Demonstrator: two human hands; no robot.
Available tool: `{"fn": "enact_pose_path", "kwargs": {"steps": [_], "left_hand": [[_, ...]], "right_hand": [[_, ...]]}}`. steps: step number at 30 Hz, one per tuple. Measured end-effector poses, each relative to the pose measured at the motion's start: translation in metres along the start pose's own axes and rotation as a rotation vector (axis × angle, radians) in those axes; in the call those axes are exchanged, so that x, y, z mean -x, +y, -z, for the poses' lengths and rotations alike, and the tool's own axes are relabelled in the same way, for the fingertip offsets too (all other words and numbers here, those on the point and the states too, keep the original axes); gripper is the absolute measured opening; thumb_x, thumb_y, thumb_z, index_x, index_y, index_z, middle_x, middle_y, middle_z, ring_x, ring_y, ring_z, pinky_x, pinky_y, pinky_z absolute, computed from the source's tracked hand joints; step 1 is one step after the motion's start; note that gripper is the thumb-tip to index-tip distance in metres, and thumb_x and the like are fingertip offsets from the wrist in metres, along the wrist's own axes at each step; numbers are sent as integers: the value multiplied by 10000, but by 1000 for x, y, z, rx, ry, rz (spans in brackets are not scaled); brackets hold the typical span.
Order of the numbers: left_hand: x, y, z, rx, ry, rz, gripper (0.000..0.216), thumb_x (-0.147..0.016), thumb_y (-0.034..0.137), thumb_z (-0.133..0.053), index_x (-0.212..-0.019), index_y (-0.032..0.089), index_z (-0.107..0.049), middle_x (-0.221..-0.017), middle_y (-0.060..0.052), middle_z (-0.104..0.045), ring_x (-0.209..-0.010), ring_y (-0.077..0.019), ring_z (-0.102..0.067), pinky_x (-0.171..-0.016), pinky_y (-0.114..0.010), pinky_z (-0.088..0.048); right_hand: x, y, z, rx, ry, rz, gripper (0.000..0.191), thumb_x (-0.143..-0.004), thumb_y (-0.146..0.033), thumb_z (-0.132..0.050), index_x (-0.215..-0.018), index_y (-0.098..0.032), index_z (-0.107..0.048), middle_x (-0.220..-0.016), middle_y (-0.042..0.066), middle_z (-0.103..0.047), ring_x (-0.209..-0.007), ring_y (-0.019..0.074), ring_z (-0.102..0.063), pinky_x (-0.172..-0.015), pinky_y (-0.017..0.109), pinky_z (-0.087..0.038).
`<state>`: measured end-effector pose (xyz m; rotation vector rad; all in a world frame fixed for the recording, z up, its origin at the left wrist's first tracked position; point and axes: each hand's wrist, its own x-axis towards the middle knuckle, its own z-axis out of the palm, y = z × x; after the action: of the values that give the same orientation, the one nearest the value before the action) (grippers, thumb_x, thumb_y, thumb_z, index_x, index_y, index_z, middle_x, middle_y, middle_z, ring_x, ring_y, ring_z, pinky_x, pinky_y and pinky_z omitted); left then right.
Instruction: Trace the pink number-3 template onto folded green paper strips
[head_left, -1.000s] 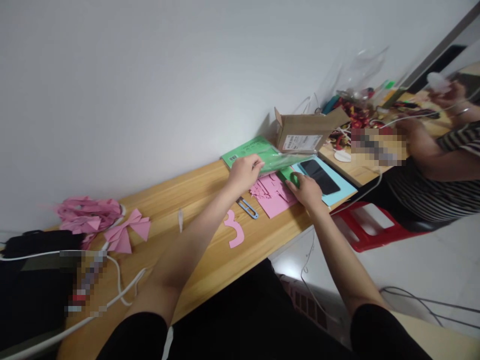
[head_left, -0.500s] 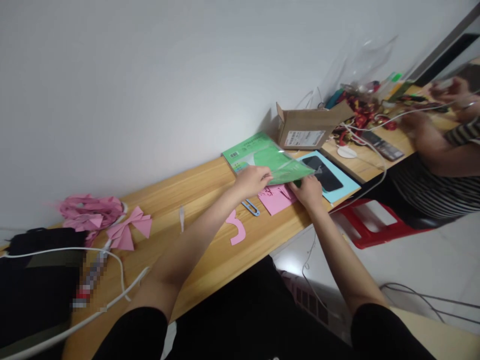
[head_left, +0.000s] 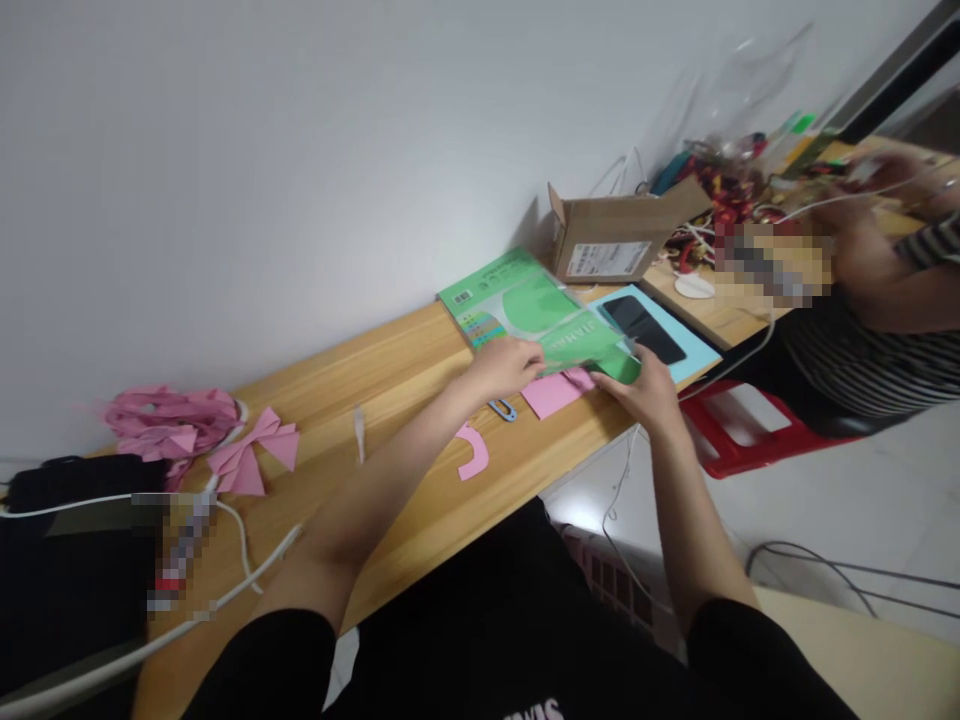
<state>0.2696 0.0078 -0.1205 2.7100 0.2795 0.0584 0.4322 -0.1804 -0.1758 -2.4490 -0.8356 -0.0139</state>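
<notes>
A green paper pack (head_left: 536, 305) in a clear plastic sleeve lies on the wooden table against the wall. My left hand (head_left: 508, 365) is closed at its near edge, fingers pinched there. At the pack's right corner my right hand (head_left: 646, 388) grips it, thumb below and fingers on top, and the corner bends slightly. Under the near edge lies a pink paper sheet (head_left: 555, 396), partly covered. Close to my left hand are a blue paper cutter (head_left: 504, 410) and a curved pink paper cutout (head_left: 474, 455).
A black phone (head_left: 645, 328) rests on light blue paper (head_left: 696, 355). Behind it stands an open cardboard box (head_left: 611, 240). Pink paper bows (head_left: 259, 450) and white cables (head_left: 247, 580) occupy the left side. A co-worker in a striped top (head_left: 862, 350) sits at the right.
My right hand has moved right and turned, drawing the green corner with it. More of the pack's printed front now shows. My left hand stays nearly in place.
</notes>
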Motion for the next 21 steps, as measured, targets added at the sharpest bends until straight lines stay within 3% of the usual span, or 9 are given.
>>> {"fn": "enact_pose_path", "kwargs": {"steps": [3,6,9,12,15,18,21], "left_hand": [[7,2,-16,-22,-50,-46,247,-972,354,-603,-1098,145,-638,-1088,-65,-663,-963,-182,-655,-866,-391,-565],[16,2,-30,-38,-68,-107,262,-926,398,-661,-981,142,-671,-1120,-78,-667,-1041,-209,-637,-923,-421,-535],[23,1,-37,-58,-11,-120,271,-914,428,-660,-850,171,-712,-1239,-110,-638,-1183,-259,-572,-998,-438,-481],[27,3,-40,-104,60,-80,194,-948,351,-602,-992,209,-726,-1311,-113,-596,-1242,-274,-525,-1024,-444,-450],[27,6,-43,-170,101,-37,241,-898,263,-656,-1129,199,-676,-1298,-136,-587,-1229,-294,-520,-1001,-453,-454],[25,11,-46,-232,100,-6,214,-901,252,-660,-1092,157,-656,-1202,-124,-617,-1161,-274,-559,-952,-442,-487],[22,13,-51,-273,85,8,205,-953,301,-617,-1085,145,-637,-1161,-82,-628,-1091,-224,-603,-926,-426,-524]], "right_hand": [[14,16,8,-34,21,-66,823,-665,-630,-721,-1276,-101,-565,-1260,233,-623,-1167,383,-577,-968,491,-456],[26,20,18,-69,55,-137,711,-697,-582,-693,-1232,-121,-604,-1253,222,-625,-1188,383,-561,-990,518,-447],[35,9,28,-126,113,-162,506,-757,-453,-626,-1163,-152,-646,-1240,199,-626,-1219,373,-530,-1030,539,-417],[44,-10,32,-228,171,-158,361,-784,-351,-558,-1088,-188,-664,-1224,171,-621,-1231,354,-517,-1071,559,-384],[50,-32,28,-416,173,-151,311,-788,-341,-544,-1045,-207,-657,-1181,153,-634,-1125,320,-593,-1029,546,-447],[52,-50,14,-692,93,-155,344,-779,-380,-557,-1078,-222,-621,-1123,118,-675,-1009,267,-669,-961,511,-527],[50,-59,1,-962,4,-193,411,-716,-410,-620,-1084,-231,-576,-1095,88,-692,-1035,249,-695,-964,497,-555]]}}
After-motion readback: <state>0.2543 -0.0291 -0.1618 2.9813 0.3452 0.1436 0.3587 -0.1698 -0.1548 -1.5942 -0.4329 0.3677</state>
